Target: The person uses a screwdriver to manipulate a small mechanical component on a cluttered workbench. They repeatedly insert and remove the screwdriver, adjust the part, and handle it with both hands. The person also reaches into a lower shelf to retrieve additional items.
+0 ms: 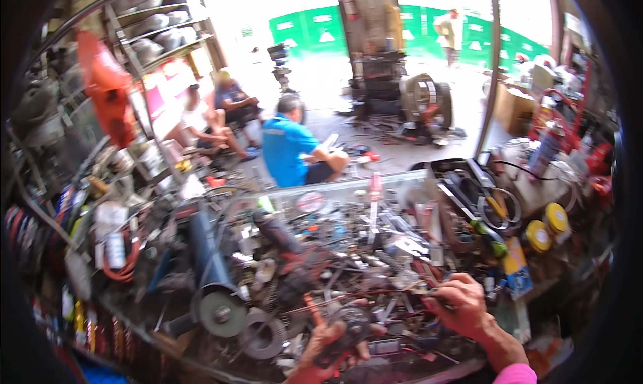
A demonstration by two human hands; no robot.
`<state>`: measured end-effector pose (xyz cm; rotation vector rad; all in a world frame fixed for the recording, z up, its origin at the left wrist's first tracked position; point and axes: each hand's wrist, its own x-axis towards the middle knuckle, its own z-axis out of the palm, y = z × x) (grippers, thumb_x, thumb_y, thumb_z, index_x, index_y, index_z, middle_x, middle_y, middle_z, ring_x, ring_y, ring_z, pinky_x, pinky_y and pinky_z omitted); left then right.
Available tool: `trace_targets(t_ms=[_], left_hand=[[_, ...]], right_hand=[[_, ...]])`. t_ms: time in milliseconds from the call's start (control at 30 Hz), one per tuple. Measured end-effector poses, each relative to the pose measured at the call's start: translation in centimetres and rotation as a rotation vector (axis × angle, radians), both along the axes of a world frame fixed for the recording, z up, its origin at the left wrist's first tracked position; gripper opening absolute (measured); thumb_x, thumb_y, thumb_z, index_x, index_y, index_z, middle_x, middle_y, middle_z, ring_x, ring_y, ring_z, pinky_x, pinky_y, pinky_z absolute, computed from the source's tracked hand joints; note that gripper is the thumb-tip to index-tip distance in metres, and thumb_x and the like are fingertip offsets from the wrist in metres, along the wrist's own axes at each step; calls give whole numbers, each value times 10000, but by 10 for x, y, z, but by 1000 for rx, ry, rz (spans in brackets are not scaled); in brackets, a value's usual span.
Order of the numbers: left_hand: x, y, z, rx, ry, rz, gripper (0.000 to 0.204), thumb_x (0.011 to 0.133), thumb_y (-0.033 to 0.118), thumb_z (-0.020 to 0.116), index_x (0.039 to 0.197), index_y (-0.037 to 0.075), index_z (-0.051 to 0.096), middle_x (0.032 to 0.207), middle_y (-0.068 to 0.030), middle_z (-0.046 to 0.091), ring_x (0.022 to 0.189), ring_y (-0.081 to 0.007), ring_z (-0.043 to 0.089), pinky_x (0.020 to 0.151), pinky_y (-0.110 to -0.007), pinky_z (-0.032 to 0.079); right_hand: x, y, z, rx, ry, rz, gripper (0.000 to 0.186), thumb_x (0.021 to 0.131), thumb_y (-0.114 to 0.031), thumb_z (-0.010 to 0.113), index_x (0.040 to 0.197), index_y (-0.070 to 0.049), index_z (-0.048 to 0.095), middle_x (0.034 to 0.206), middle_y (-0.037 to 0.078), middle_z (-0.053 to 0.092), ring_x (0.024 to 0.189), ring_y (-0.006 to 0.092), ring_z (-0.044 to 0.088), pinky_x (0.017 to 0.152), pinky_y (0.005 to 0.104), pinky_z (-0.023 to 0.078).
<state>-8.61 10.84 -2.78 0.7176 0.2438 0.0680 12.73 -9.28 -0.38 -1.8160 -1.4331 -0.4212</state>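
Observation:
Low in the frame, my left hand point(321, 347) grips a dark, oblong part with a rounded end point(345, 330); its exact kind is blurred. My right hand point(459, 300), with a pink sleeve behind it, is closed over the clutter at the right, fingertips pinched; what they hold is too small to name. A thin reddish rod or wire point(375, 293) lies near those fingertips. Around both hands is a dense heap of bolts, springs and metal bits point(395, 257). An angle grinder point(218, 307) lies left of my left hand, beside a steel ring point(261, 337) and a dark power tool point(278, 237).
Tool cases point(455, 183) and yellow round tins point(556, 216) crowd the right side, cables point(120, 263) the left. Beyond the bench, a person in blue point(284, 146) sits low, two people point(231, 96) sit farther back, another point(447, 32) stands outside. A wheel point(429, 103) stands behind.

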Motion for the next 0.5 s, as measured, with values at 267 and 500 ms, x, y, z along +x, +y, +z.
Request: trace_targets(t_ms=[267,500], left_hand=[[0,-1,22,-143,-84,91,608,990,255,591,1488,119,270,1296,-313,546,910,-356,707,589,-310,586],[13,1,31,-140,-116,216,560,951,201,562,1446,95,321,1301,-337,523,1006,-438,675,579,-379,628]], right_hand=[[-2,10,1,-4,-8,70,225,730,-62,821,883,-69,657,811,65,686,719,245,658,706,367,526],[0,10,0,-15,-45,96,236,742,-54,800,919,-49,643,854,81,689,765,251,673,729,378,530]])
